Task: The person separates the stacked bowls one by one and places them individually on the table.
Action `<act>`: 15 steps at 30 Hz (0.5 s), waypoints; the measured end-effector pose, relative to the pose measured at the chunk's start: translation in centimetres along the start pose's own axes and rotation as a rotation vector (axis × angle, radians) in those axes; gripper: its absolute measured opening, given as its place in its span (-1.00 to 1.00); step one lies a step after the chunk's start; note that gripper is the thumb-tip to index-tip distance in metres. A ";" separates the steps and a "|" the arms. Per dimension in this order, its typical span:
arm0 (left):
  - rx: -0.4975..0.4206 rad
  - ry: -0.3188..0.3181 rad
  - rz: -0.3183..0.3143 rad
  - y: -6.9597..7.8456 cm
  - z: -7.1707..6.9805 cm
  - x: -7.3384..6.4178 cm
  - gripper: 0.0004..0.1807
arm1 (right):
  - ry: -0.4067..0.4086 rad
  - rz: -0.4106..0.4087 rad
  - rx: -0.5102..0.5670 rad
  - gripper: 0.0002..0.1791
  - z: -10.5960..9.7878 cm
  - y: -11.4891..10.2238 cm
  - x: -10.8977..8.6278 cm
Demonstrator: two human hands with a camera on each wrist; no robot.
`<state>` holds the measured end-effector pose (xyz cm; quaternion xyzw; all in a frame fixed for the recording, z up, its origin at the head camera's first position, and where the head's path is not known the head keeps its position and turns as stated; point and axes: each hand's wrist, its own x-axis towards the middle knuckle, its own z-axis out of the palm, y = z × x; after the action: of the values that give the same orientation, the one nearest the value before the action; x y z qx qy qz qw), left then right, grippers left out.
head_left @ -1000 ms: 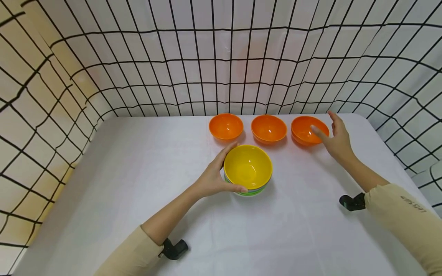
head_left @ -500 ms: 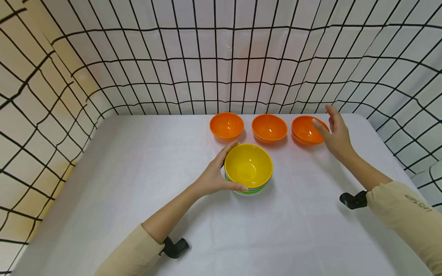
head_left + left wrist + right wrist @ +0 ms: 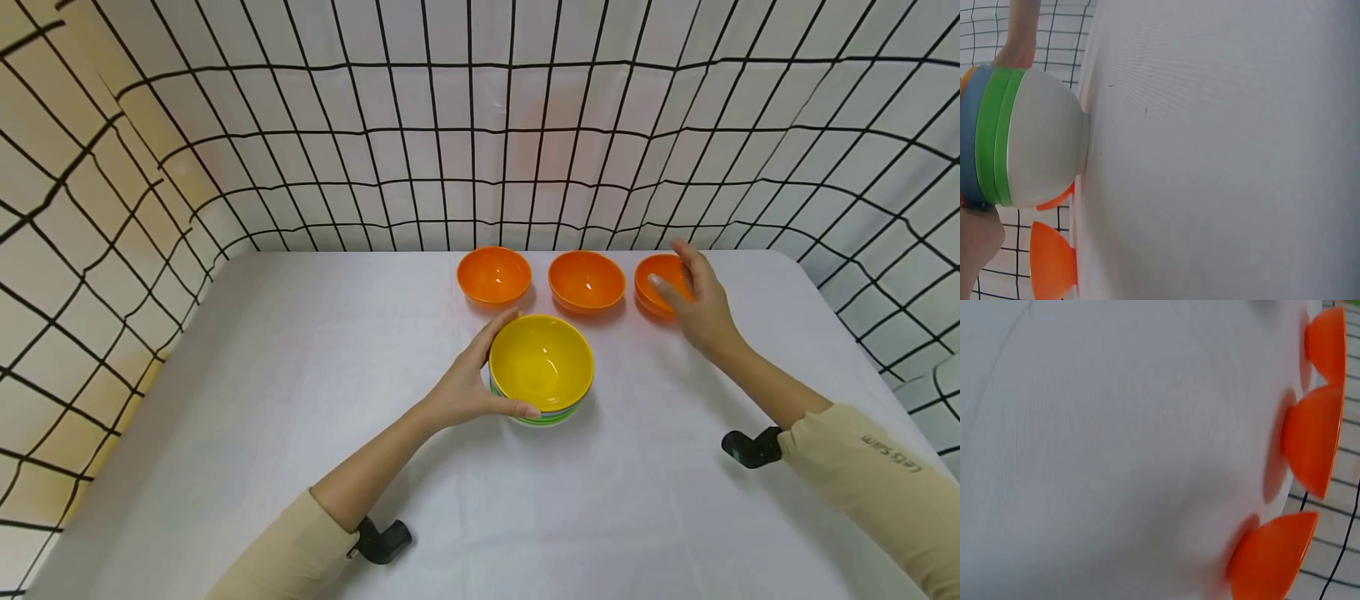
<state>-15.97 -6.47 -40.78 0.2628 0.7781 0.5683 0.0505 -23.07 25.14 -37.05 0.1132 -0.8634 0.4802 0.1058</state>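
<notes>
My left hand (image 3: 472, 383) holds a stack of nested bowls from its left side, the thumb along the near rim and the fingers round the far side. On top is a yellow bowl (image 3: 542, 363). Below it the left wrist view shows a blue bowl (image 3: 974, 134), green bowls (image 3: 997, 137) and a white bowl (image 3: 1047, 140) at the bottom. My right hand (image 3: 701, 304) hovers at the right orange bowl (image 3: 651, 283), thumb and fingers apart, overlapping its right part in the head view. No fingers show in the right wrist view.
A middle orange bowl (image 3: 587, 283) and a left orange bowl (image 3: 493, 277) stand in the same row along the far edge of the white table (image 3: 300, 375). Black netting (image 3: 495, 129) rises behind the table and at both sides.
My right hand has moved left, further over the right orange bowl. The left hand and the bowl stack have stayed in place.
</notes>
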 end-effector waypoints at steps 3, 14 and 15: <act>-0.006 0.000 -0.004 -0.1 0.0 0.0 0.26 | -0.027 -0.038 0.026 -0.32 1.0 -0.8 -0.4; -0.004 -0.001 0.006 0.0 0.0 0.0 0.26 | -0.186 -0.174 0.039 -0.31 4.2 -3.7 -2.6; -0.005 0.000 0.002 0.1 0.0 0.0 0.26 | -0.197 -0.187 0.044 -0.31 4.4 -3.9 -2.7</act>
<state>-15.94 -6.42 -40.73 0.2636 0.7763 0.5704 0.0508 -19.63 19.68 -37.00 0.2420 -0.8445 0.4736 0.0621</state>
